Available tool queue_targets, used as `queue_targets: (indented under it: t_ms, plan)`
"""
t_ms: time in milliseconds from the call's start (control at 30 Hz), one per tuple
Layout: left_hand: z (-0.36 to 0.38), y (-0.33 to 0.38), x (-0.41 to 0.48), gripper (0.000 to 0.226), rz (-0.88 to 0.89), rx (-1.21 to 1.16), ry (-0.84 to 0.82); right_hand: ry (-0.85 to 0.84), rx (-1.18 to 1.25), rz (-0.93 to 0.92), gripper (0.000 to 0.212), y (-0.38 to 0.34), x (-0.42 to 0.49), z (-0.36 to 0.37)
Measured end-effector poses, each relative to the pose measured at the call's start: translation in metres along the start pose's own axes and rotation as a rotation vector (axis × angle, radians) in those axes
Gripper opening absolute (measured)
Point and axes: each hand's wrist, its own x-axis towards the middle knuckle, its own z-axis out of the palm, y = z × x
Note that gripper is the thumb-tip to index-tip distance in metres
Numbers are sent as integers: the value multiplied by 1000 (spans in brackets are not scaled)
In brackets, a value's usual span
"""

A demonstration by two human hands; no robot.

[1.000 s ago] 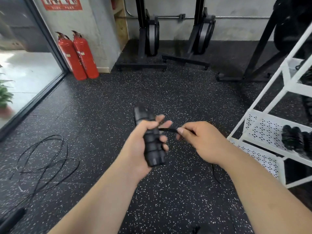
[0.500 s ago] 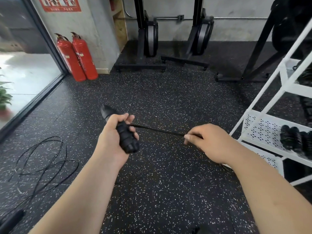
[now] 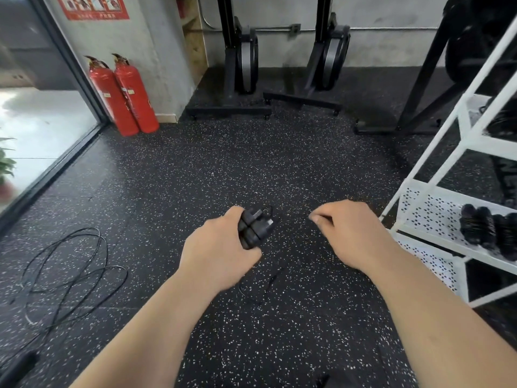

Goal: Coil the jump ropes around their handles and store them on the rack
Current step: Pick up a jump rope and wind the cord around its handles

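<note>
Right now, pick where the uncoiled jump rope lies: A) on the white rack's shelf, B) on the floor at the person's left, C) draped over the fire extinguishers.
B: the loose jump rope lies in tangled loops on the speckled floor, left of the left hand.

head cam | looks forward-down | near hands | speckled floor (image 3: 251,169) ahead

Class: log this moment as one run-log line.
left hand: gripping paired black handles | right hand: pinched, rope not discernible | loose rope: on floor | rack: coiled ropes stored
</note>
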Motion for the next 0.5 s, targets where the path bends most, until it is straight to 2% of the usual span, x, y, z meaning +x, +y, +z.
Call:
queue_targets:
  t_ms: [133,267,367,500]
  plan:
    - [0,4,-2,44,64,38,59,12,62,-84,17,-10,-1,-1]
    - [0,8,-5,51,109,9,86,81,157,-137,34,-16,-1,-4]
    - [-2,8,-5,52,113,-72,82,107,282,-140,21,-22,-4,-5]
    - [0,7,-5,46,135,-240,16,-23,361,-189,37,-28,-7,-8]
